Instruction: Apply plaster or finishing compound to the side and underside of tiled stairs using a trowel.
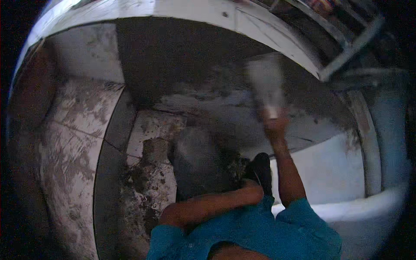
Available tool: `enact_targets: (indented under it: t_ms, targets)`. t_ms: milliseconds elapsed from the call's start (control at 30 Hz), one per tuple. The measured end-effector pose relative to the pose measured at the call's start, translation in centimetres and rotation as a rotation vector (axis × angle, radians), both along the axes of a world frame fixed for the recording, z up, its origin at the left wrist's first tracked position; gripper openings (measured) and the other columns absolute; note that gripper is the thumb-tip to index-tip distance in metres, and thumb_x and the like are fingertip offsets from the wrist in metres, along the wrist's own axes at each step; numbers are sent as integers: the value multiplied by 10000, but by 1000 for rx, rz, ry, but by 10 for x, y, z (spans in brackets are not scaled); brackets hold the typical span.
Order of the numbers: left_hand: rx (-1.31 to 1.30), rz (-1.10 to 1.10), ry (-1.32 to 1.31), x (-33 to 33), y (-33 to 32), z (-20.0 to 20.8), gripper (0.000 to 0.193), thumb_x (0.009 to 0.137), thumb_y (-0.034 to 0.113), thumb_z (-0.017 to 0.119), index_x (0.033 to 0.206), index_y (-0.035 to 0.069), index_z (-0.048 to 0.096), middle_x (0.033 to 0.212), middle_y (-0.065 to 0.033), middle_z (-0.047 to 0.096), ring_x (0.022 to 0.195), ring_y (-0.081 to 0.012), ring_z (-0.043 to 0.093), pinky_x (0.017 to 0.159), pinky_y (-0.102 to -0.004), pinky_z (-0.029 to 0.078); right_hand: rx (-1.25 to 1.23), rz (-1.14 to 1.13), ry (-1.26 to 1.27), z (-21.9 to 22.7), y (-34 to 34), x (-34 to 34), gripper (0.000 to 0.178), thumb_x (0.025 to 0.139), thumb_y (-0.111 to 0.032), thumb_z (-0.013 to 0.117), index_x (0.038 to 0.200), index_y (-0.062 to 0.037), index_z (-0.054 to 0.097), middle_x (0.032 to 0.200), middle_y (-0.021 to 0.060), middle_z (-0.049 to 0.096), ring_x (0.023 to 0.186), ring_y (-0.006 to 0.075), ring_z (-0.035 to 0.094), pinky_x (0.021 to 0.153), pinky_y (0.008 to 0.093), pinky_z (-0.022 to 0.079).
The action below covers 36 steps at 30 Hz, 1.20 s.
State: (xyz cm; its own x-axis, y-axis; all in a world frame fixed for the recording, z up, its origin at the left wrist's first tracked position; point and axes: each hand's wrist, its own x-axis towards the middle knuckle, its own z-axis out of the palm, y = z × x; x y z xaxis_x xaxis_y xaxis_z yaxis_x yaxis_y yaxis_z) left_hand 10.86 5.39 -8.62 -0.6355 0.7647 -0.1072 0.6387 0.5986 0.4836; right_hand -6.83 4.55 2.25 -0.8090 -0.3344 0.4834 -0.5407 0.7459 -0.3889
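Observation:
My right hand is raised in front of a grey mortared wall, its fingers wrapped round a plastering trowel. The trowel's pale, flat blade is smeared by motion and points away from me, over the wall. Whether the blade touches the mortar, I cannot tell. My left arm lies bent across my body, with my left hand low beside a black shoe. Its fingers are too dark to make out.
A tiled ledge smeared with mortar runs along the left. Dark clumps of mortar lie on the floor by a grey rounded shape. A white slab edge curves across the top; a metal frame stands upper right, a white panel below.

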Motion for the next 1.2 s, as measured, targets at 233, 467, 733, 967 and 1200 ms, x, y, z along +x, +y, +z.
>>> enact_targets:
  t_ms: [233,467,733,967,1200]
  targets:
    - [110,58,-124,-12,32,-96,282,793,245,475,896,44,644,950,-198,603,913,-402,560,793,-573,398,333,164,-220,-31,-17,18,387,784,-364,600,1006,-50,555,810,135,614,726,286,605,624,390,468]
    - [84,-46,55,-13,4,-66,366,793,288,487,1116,124,541,1078,-231,533,980,-409,516,832,-608,340,-903,-31,-100,-47,79,-13,342,791,-292,605,1001,-26,559,781,135,623,673,277,609,587,392,466]
    - [-28,-95,-2,-12,4,-32,474,821,339,503,1245,147,417,1201,-175,471,1072,-349,460,928,-483,320,30,95,-371,-85,48,9,390,846,-334,523,1090,-29,515,789,70,609,712,223,597,645,329,476]
    - [77,246,-612,-27,6,25,870,694,581,562,1341,86,256,1268,-254,381,1130,-424,403,943,-519,297,-942,22,-360,-60,88,-2,403,867,-303,486,1121,9,457,923,136,572,743,229,574,653,346,487]
    - [-233,-68,117,-29,-13,5,916,687,616,551,1342,56,240,1281,-256,367,1143,-420,394,957,-493,294,-731,-26,-25,-131,108,27,331,850,-287,524,978,18,541,717,123,595,616,215,574,563,357,458]
